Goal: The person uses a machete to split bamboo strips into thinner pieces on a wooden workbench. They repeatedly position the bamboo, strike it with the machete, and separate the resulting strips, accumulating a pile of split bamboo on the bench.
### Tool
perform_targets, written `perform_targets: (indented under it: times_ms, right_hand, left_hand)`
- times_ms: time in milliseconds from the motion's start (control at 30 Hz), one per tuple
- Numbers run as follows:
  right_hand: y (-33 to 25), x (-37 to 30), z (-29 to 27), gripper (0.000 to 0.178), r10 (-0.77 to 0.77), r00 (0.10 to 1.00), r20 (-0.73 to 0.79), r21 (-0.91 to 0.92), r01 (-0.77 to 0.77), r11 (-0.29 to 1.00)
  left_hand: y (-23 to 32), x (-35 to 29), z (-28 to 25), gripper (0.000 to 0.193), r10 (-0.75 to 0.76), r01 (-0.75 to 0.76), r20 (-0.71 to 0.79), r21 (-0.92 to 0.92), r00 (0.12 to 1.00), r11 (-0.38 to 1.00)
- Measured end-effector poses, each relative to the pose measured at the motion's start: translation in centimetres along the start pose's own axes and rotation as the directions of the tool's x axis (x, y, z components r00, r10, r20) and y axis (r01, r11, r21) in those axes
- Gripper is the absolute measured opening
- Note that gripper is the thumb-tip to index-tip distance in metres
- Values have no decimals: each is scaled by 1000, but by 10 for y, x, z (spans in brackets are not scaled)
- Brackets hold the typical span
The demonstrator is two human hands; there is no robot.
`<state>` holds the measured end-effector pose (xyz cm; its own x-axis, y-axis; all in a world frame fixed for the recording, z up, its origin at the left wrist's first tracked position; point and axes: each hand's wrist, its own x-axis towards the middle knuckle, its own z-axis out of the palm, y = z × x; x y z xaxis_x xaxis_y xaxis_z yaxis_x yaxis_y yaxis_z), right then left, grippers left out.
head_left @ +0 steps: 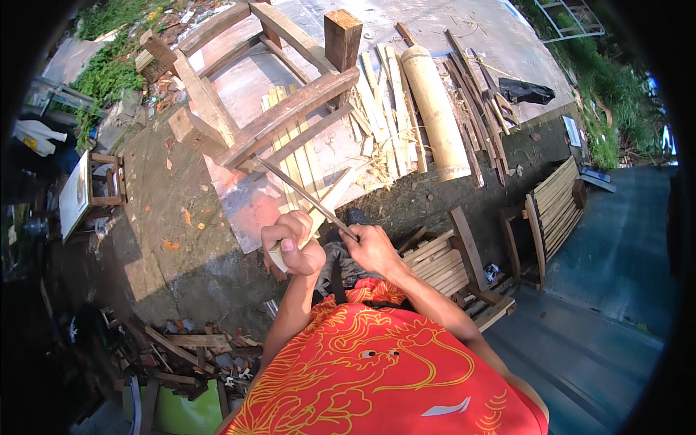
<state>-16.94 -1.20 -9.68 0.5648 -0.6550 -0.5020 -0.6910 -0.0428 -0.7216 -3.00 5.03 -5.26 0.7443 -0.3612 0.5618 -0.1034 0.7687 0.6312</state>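
Observation:
My left hand is closed around a pale bamboo strip, its thumb folded over the near end. The strip slants away from me to the upper right. In my right hand is a long, narrow knife, gripped at its near end. The knife points to the upper left and crosses above the strip, its tip near the wooden frame. Whether the blade touches the strip, I cannot tell. Several split bamboo slats lie under and beyond the frame.
A thick bamboo pole lies on the sheet beside split strips and dark wooden sticks. Slatted bamboo pieces stand at the right, near a bluish metal sheet. Scrap wood is heaped at the lower left.

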Motion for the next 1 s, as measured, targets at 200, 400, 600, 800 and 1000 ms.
perform_targets:
  times_ms: [200, 400, 600, 800, 1000]
  right_hand:
    - [4, 11, 0, 38, 106, 981, -163, -7, -108, 994]
    - [9, 2, 11, 35, -50, 997, -59, 43, 52, 998]
    - [8, 24, 8, 39, 104, 981, -162, -63, -115, 991]
    - [4, -3, 7, 31, -208, 978, -6, 38, 208, 977]
    - [20, 33, 1, 36, 156, 974, -166, -92, -173, 981]
  left_hand:
    - [2, -8, 5, 23, 67, -76, 139, 63, 988, 995]
    - [3, -3, 1, 24, 36, -38, 56, 43, 998, 998]
    - [7, -5, -1, 23, 27, -28, 41, 43, 999, 999]
    - [3, -3, -1, 25, -35, 34, 36, 21, 999, 999]
    - [5, -7, 6, 23, -57, 55, 64, 32, 996, 998]
